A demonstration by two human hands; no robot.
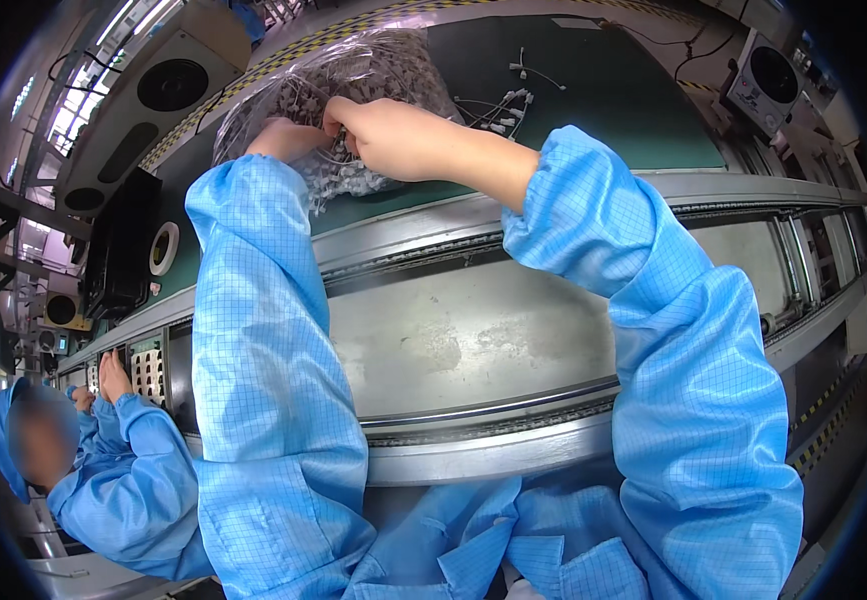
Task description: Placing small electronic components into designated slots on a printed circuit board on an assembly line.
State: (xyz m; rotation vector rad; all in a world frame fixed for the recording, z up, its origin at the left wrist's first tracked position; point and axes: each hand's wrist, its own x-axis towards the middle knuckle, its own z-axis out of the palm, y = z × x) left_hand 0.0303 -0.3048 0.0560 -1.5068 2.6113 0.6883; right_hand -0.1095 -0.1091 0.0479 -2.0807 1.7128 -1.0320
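A clear plastic bag (378, 48) bulges with many small cables with white connectors (398, 80) on the green work surface. My left hand (288, 140) reaches into the near side of the bag, its fingers hidden among the cables. Just to its right, my right hand (388, 135) is closed over the cables, thumb and index finger curled together. What it pinches is too small to make out. Several loose cables with white connectors (503, 115) lie right of the bag.
A metal conveyor (473, 325) with chain-edged rails runs in front of me. A tape roll (164, 248) and black bin (121, 245) stand left. Speaker-like boxes (168, 85) sit at far left and far right (768, 75). A co-worker in blue (123, 490) works at lower left.
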